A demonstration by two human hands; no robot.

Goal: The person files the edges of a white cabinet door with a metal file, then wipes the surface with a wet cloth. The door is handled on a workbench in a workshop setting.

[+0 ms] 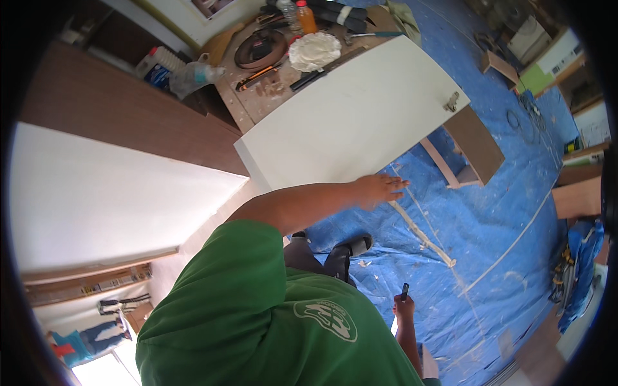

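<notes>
My left hand is at the near edge of a large white panel, its fingers stretched out and slightly blurred. Nothing shows in it, and I cannot tell whether it touches the panel. A metal hinge sits near the panel's right end. Low on the right, my right hand is closed round a black-handled tool. A pale part shows below that hand, but the tool's kind is not clear. The panel rests on a worn wooden worktable.
On the table lie an orange bottle, a crumpled white cloth, a coiled brown belt and an orange-black cutter. A brown wooden box stands on the blue tarp. Cables lie farther right.
</notes>
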